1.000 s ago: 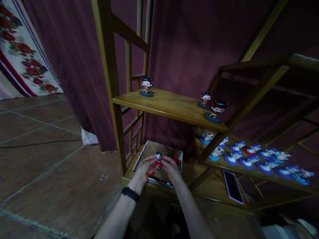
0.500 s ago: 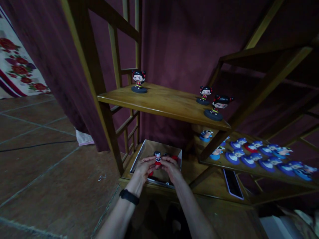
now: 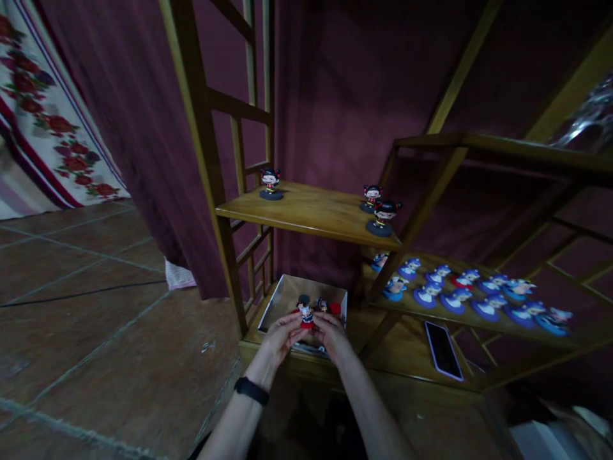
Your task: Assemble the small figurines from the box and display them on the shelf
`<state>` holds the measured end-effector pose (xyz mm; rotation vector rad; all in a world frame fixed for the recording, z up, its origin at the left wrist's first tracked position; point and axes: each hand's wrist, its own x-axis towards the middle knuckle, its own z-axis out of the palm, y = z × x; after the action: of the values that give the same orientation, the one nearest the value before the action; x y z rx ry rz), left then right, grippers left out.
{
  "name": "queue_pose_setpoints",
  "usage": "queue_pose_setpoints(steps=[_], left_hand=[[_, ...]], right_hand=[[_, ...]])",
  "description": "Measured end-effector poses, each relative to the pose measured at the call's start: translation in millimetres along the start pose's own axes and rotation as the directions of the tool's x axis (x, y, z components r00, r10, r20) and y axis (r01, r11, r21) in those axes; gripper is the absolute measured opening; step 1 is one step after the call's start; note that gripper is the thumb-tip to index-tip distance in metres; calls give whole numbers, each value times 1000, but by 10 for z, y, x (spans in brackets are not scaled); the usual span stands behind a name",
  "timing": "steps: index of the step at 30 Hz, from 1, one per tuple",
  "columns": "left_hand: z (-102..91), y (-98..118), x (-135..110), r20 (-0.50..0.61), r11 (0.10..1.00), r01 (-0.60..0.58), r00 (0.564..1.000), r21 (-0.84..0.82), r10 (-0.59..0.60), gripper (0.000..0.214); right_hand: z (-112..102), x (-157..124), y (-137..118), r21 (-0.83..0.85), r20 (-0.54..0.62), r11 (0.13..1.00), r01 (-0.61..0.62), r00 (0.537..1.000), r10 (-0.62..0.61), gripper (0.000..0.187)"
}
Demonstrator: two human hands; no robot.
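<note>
Both hands hold one small figurine (image 3: pixel 304 312) with black hair and a red base, just above an open cardboard box (image 3: pixel 287 296) on the bottom board of a wooden shelf. My left hand (image 3: pixel 279 336) pinches it from the left. My right hand (image 3: pixel 331 335) pinches it from the right. More small figures with red parts (image 3: pixel 328 307) lie in the box behind it. A black band sits on my left wrist.
The middle shelf board (image 3: pixel 311 212) carries three black-haired figurines (image 3: pixel 380 217). A lower board to the right holds several blue figurines (image 3: pixel 445 294). A phone (image 3: pixel 442 351) lies on the bottom board. A dark red curtain hangs behind; tiled floor (image 3: pixel 96 319) spreads to the left.
The camera view has pulled back and shifted slightly. Both hands stay on the figurine over the box, which now sits a little lower between the fingers.
</note>
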<state>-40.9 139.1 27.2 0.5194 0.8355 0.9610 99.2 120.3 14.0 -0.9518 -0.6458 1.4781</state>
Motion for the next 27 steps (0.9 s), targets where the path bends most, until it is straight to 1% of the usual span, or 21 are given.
queue_pose_setpoints(steps=[4, 7, 9, 11, 14, 16, 19, 21, 24, 25, 27], left_hand=[[81, -113, -189, -38, 1000, 3, 999, 31, -2, 17], [114, -164, -328, -61, 1000, 16, 998, 25, -14, 16], [114, -190, -436, -39, 1000, 29, 999, -2, -29, 17], [103, -227, -555, -1, 999, 34, 999, -18, -34, 17], [81, -332, -727, 28, 1000, 4, 1000, 8, -4, 19], [71, -430, -817, 15, 996, -45, 999, 71, 44, 24], [57, -579, -914, -6, 977, -137, 990, 165, 140, 34], [41, -653, -967, 7, 969, -186, 982, 163, 187, 37], [2, -715, -1046, 78, 976, -193, 980, 102, 186, 35], [-15, -725, -1071, 102, 979, -182, 980, 87, 173, 35], [-50, -736, -1115, 116, 984, -164, 981, 72, 155, 34]], right_hand=[[-74, -265, 13, 60, 45, 998, -29, 999, 26, 27], [-66, -446, 30, 81, 13, 997, -3, 1000, 2, 25], [-42, -562, 30, 71, -1, 997, 33, 999, -33, 24], [-28, -679, 30, 41, 14, 998, 53, 998, -53, 24], [-56, -851, 63, 7, 57, 999, 39, 998, -39, 26], [-104, -955, 113, -3, 59, 999, 43, 997, -43, 28], [-177, -1088, 185, -42, 76, 996, 80, 994, -77, 28], [-207, -1168, 197, -95, 104, 987, 126, 988, -116, 26], [-217, -1285, 151, -190, 141, 958, 217, 971, -192, 23], [-214, -1322, 129, -218, 157, 946, 239, 965, -208, 23], [-206, -1386, 91, -257, 196, 930, 263, 957, -216, 23]])
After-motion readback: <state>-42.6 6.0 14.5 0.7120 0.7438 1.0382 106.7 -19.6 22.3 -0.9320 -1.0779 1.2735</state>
